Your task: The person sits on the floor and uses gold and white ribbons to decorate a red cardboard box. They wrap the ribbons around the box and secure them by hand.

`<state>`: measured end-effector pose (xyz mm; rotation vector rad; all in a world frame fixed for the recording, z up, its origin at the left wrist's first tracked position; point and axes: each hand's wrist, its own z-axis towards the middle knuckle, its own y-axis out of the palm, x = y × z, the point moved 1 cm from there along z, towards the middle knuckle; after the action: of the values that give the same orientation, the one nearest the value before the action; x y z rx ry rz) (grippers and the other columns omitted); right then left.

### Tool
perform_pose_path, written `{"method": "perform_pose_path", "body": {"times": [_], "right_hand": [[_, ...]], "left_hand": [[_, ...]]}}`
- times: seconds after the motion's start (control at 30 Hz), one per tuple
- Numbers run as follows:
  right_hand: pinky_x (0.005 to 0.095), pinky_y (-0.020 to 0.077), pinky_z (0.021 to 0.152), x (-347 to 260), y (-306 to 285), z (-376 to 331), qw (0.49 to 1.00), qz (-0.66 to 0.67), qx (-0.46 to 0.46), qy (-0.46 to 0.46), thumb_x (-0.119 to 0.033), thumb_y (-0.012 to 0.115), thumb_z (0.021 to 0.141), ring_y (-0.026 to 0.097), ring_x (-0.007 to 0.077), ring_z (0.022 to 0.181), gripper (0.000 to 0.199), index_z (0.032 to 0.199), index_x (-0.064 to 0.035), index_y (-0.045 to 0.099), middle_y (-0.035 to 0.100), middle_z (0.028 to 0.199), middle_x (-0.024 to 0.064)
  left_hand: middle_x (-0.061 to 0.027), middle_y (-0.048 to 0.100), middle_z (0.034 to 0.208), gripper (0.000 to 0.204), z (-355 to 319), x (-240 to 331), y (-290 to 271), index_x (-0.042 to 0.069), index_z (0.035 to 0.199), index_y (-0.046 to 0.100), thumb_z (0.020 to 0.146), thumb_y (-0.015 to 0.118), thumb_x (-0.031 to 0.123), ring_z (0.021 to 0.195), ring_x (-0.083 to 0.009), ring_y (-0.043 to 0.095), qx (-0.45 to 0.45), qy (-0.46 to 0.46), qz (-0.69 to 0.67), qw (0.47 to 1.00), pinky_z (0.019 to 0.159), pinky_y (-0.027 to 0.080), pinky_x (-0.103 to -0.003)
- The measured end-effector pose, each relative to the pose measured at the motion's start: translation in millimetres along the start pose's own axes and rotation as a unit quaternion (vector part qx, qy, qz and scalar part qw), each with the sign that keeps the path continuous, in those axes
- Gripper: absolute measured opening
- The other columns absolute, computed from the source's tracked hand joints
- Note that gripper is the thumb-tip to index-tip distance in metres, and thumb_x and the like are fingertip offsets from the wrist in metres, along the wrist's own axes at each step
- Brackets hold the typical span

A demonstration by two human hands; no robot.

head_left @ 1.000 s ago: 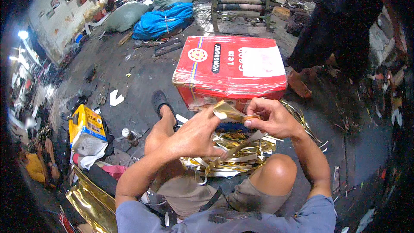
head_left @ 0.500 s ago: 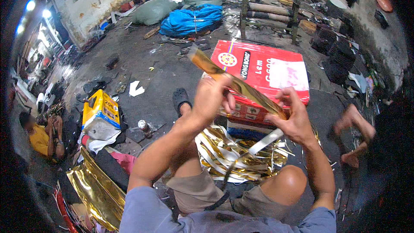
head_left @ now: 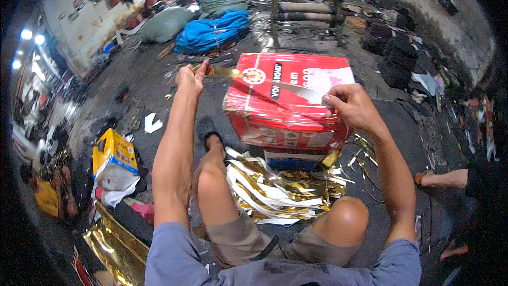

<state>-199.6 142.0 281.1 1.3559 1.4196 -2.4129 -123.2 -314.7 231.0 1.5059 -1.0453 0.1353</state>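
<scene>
Between my hands a narrow, shiny gold strip [head_left: 225, 72] is drawn out across the top of a red cardboard box [head_left: 296, 119]. Its stretch toward the right looks pale, like its white back. My left hand [head_left: 193, 78] has its fingers closed on the strip's far left end, beyond the box's left edge. My right hand [head_left: 346, 105] pinches the other end at the box's right side, thumb and fingers together. Below, between my knees and the box, lies a heap of gold and white strips [head_left: 278, 188].
Wide gold sheeting [head_left: 114, 249] lies at my lower left. A yellow box [head_left: 115, 153] stands left of my leg, near a person in yellow [head_left: 46, 196]. Another person's bare leg [head_left: 447, 178] reaches in at right. Farther off are a blue bundle [head_left: 211, 32] and a rack with rolls [head_left: 307, 11].
My hands have moved apart, the left one outward to the left, pulling the strip out lengthwise over the box. The view has shifted, and the person's limbs at right have changed position.
</scene>
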Motion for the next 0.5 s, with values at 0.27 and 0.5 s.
{"method": "perform_pose_path", "body": {"times": [0.27,0.5], "right_hand": [[0.0453,0.0565,0.084,24.9,-30.2,24.7,0.983,-0.169,0.010,0.071,-0.038,0.074,0.090,0.074,0.0366,0.088,0.032,0.101,-0.0091,0.080,0.076,0.097,0.0185],[0.0434,0.0572,0.081,58.4,-43.0,27.2,0.981,-0.165,0.070,0.076,-0.029,0.079,0.082,0.075,0.0335,0.086,0.030,0.102,-0.0065,0.078,0.077,0.094,0.0174]], "left_hand": [[-0.0159,0.067,0.122,0.050,-159.6,-114.9,90.6,0.005,0.129,0.063,0.080,0.073,0.009,0.114,-0.0330,0.065,-0.423,0.476,0.432,0.639,0.102,0.049,-0.043],[-0.0172,0.070,0.098,0.029,-210.8,-212.0,106.7,0.002,0.107,0.070,0.081,0.076,0.014,0.082,-0.0313,0.071,-0.574,0.269,0.465,0.618,0.075,0.057,-0.042]]}}
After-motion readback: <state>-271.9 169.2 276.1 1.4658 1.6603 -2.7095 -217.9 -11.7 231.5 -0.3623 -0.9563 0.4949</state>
